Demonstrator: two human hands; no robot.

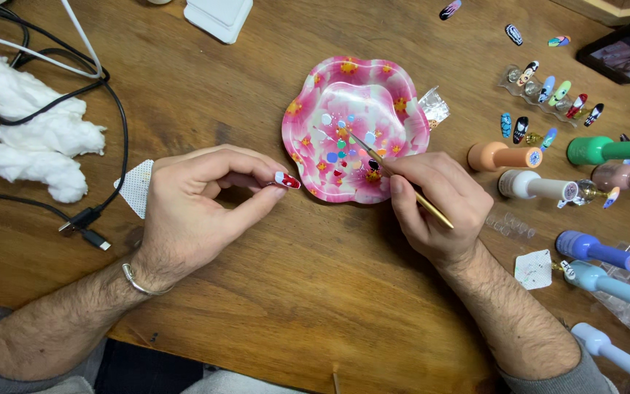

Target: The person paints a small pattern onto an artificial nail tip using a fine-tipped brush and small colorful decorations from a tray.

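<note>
Left hand [191, 211] pinches a tiny, light, rigid red-and-white false nail [286, 179] by its edges; wet paint likely smudges | right hand [432, 208] grips a thin brush [402, 184] pen-style over the pink flowered dish [308, 102]

At your two o'clock, the dark flat phone [627, 48] is cut off by the edge; its screen looks blurry.
</note>
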